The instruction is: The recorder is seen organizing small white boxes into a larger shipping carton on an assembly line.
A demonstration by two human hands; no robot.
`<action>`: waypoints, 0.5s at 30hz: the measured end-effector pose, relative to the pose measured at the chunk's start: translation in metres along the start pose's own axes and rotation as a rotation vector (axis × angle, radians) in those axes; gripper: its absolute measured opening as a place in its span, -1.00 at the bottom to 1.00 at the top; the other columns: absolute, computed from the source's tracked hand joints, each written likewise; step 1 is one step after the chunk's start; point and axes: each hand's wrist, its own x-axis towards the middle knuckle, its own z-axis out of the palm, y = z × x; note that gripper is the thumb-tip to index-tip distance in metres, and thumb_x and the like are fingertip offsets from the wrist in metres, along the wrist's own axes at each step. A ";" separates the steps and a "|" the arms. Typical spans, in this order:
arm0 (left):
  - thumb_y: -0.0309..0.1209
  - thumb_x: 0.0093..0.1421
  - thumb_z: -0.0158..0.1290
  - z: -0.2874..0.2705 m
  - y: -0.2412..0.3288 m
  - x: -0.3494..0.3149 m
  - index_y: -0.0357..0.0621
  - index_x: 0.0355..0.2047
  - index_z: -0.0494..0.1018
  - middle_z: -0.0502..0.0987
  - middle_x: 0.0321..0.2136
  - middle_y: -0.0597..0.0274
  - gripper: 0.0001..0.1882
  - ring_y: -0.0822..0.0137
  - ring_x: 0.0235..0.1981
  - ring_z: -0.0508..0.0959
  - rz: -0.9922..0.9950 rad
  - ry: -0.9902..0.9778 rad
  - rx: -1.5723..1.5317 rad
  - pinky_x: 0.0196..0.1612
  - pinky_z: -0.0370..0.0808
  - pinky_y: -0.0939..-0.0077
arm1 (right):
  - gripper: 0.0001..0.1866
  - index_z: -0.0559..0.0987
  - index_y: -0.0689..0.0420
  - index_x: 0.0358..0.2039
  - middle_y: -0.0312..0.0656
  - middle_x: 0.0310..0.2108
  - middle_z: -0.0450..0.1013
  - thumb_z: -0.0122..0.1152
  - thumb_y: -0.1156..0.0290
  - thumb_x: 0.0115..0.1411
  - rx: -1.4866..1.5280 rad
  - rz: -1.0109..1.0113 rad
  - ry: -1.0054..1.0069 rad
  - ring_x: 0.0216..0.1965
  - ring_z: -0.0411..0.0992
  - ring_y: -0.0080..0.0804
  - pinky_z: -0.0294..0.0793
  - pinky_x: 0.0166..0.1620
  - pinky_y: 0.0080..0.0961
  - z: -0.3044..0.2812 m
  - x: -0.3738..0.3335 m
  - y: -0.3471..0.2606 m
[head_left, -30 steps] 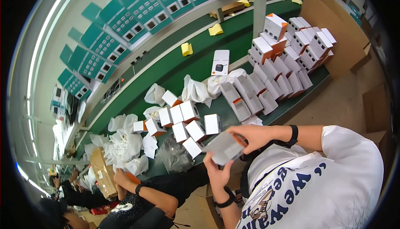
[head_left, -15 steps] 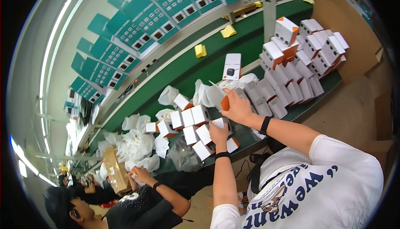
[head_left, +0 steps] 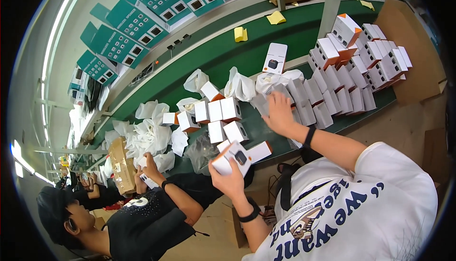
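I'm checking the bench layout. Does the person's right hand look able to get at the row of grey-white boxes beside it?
Probably yes: the right hand is already stretched over the bench at the row of boxes, with nothing between them.

Bright overhead light, sharp centre, warped edges

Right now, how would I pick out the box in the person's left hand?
Start at the green workbench and come to its near edge. There the left hand holds a small white box off the bench; unlike the closed boxes beside it, its end flap hangs open.
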 end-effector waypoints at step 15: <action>-0.12 0.11 0.31 0.070 -0.052 -0.079 -0.43 0.23 0.27 0.48 0.01 -0.32 -0.16 -0.28 0.04 0.47 -0.036 -0.184 0.173 0.10 0.43 -0.04 | -0.35 0.28 0.22 0.06 0.19 0.00 0.32 0.39 0.19 0.11 0.032 -0.076 -0.620 0.03 0.40 0.23 0.49 0.03 0.03 0.030 -0.099 -0.010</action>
